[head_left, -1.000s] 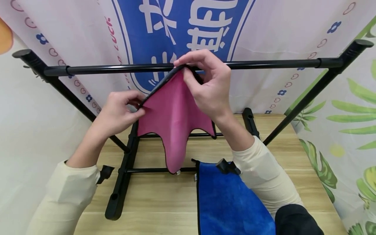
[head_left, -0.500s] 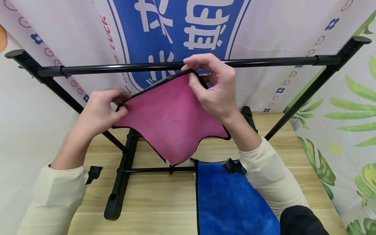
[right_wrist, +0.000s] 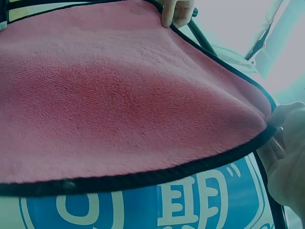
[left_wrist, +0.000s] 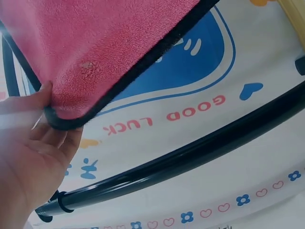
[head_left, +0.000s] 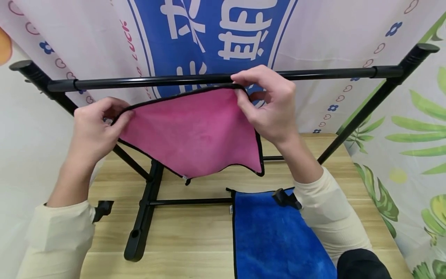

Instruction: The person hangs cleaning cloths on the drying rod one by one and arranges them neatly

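A pink towel (head_left: 195,131) with black edging is stretched between both hands, just below and in front of the rack's black top bar (head_left: 150,82). My left hand (head_left: 99,128) pinches its upper left corner between thumb and fingers. At the upper right corner, my right hand (head_left: 270,102) pinches the edge, its fingers close to the bar. The lower edge hangs in a curve, with a small white tag at the bottom corner. In the left wrist view, the left hand (left_wrist: 38,138) grips the rounded corner of the plush pink towel (left_wrist: 100,62).
A blue towel (head_left: 275,236) with black edging lies on the wooden tabletop (head_left: 181,240), front right. The black rack's side posts (head_left: 362,104) and feet (head_left: 141,232) stand around the work. Behind hangs a printed white and blue curtain (head_left: 327,35).
My left hand has moved left and slightly up, and the right hand slightly right. The pink towel has gone from folded and drooping to spread wide between them.
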Action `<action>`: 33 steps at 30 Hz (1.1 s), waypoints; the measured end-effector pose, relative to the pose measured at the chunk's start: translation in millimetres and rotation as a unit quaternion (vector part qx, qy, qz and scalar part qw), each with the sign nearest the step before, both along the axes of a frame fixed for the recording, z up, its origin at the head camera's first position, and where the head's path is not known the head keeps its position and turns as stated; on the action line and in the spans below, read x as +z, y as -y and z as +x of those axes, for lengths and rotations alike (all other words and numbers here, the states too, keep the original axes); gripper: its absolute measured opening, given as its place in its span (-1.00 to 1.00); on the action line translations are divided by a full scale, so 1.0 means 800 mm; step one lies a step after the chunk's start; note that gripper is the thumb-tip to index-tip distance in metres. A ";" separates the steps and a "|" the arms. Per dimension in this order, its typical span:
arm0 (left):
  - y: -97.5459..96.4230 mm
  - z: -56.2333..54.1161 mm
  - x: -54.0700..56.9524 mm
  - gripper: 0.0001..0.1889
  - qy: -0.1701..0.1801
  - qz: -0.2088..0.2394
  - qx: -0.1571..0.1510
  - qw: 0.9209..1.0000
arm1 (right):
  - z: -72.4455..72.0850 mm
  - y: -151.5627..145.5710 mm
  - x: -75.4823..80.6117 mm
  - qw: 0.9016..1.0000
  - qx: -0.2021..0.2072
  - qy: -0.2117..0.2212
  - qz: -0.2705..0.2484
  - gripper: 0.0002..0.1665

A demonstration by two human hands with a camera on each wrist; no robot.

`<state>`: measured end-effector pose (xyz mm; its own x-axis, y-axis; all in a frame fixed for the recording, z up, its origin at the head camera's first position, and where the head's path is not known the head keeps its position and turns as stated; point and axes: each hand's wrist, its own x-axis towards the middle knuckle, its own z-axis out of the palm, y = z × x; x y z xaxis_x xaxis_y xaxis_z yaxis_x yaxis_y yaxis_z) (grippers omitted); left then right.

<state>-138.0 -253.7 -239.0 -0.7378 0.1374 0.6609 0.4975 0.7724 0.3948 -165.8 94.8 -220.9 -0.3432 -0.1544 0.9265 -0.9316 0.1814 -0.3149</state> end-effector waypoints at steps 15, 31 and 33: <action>0.016 0.004 0.009 -0.86 -0.031 -0.002 0.030 0.999 | 0.007 -0.007 0.001 0.998 -0.035 0.030 -0.047 -0.80; 0.022 0.010 0.018 -0.83 -0.099 0.153 0.018 0.983 | 0.009 -0.020 0.005 0.999 -0.031 0.040 0.005 -0.83; 0.021 0.012 0.021 -0.81 -0.099 0.132 0.021 0.986 | 0.009 -0.019 0.005 0.998 -0.041 0.041 -0.003 -0.86</action>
<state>-128.0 -270.6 -222.2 -0.5922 -0.0868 0.8011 0.5551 0.6767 0.4837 -158.5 110.3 -216.7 -0.4291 -0.1169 0.8957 -0.8848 0.2538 -0.3907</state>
